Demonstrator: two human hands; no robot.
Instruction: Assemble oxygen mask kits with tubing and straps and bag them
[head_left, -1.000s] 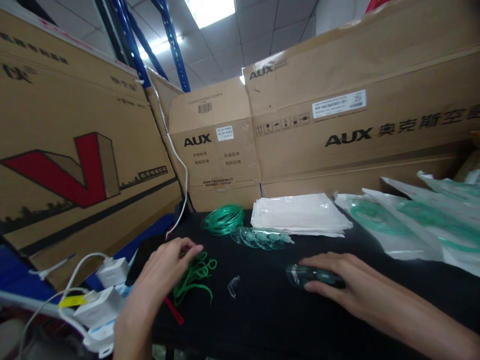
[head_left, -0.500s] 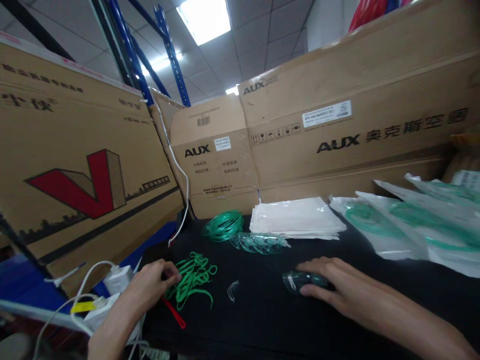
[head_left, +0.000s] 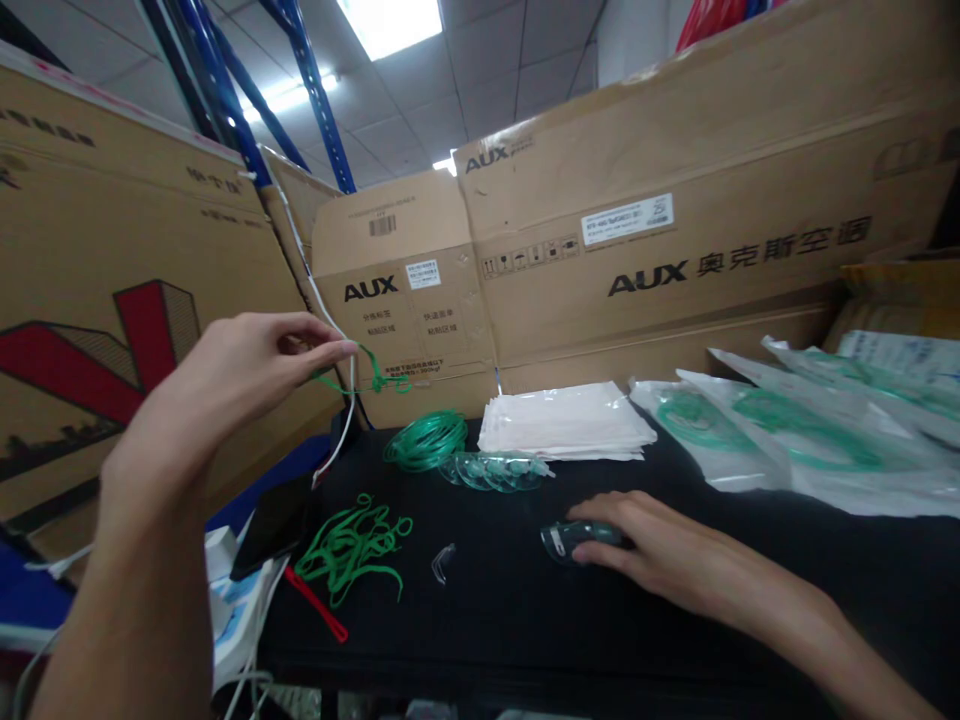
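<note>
My left hand [head_left: 262, 360] is raised at the left, thumb and fingers pinched on a thin green strap [head_left: 381, 381] that dangles in front of the cardboard. Below it, a tangled pile of green straps [head_left: 352, 548] lies on the black table [head_left: 480, 640], beside a red strip [head_left: 319, 606]. My right hand [head_left: 622, 530] rests on the table, its fingers around a dark translucent mask-like piece [head_left: 574, 540]. Small clear strips [head_left: 442, 564] lie between the hands. Behind them are a coil of green tubing [head_left: 426, 440] and a row of clear green masks [head_left: 496, 471].
A stack of white bags [head_left: 566, 422] stands at the back. Filled plastic bags [head_left: 750, 430] with green tubing lie at the right. Cardboard walls [head_left: 555, 300] enclose the table. A white cable [head_left: 300, 245] hangs at the left, above a dark flat device [head_left: 274, 525].
My left hand has risen from the green pile with a strap in its fingers. The view has shifted a little; my right hand keeps its hold on the dark piece.
</note>
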